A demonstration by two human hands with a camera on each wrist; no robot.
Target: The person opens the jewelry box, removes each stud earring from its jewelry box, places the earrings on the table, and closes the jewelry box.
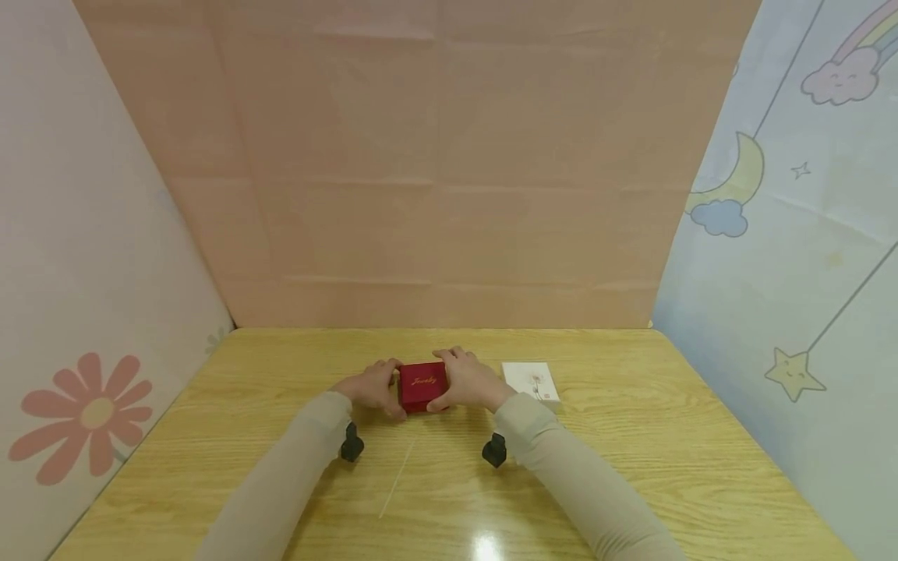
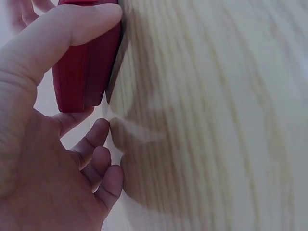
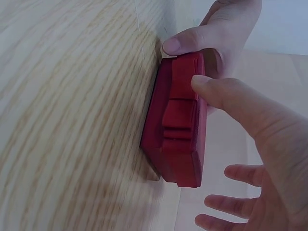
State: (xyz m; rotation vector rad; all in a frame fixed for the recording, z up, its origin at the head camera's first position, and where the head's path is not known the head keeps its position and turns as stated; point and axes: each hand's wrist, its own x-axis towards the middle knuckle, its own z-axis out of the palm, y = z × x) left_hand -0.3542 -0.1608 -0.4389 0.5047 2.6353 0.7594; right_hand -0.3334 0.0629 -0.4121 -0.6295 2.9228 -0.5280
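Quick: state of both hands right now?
Left hand: closed, holding the red box.
Right hand: thumb touching the red box; whether it grips cannot be told.

Gripped at its left side by the left hand (image 1: 374,387) and touched at its right by the right hand (image 1: 471,382): a red box (image 1: 424,383) with gold lettering, on a wood-grain table (image 1: 673,421). Just right of that hand, a white printed box (image 1: 523,377). Behind, a creased peach backdrop (image 1: 435,164).
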